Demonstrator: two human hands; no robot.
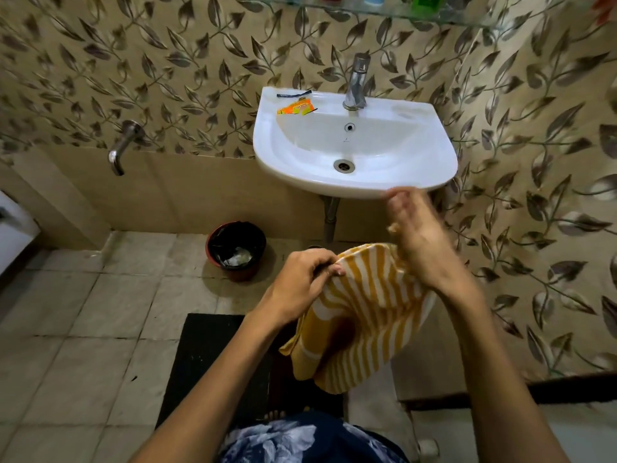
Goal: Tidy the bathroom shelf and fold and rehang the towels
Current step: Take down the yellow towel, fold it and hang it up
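1. A curved metal wall spout (121,149) juts from the beige tile at nine o'clock; beside it a white fixture (15,228) is cut off by the frame's left edge.
2. A round, dark-lined waste bin (236,249) sits on the worn grey floor tiles, pale scraps inside; a black mat (213,362) lies at six o'clock, partly hidden by the person's arms.
3. The left hand (300,279) is curled, fingers pinching the upper edge of the striped towel (364,315), a soft yellow-and-white terry cloth hanging in folds in front of the person, below the basin.
4. A glossy white ceramic basin (354,182) with a chrome tap (356,82) hangs on leaf-patterned wall tiles; an orange wrapper (297,106) rests on its rim at eleven o'clock.
5. The right hand (420,238) is motion-blurred over the towel's top right corner; whether it grasps the cloth cannot be told.
6. A glass shelf (400,10) at one o'clock is cropped, its bottles only partly seen.
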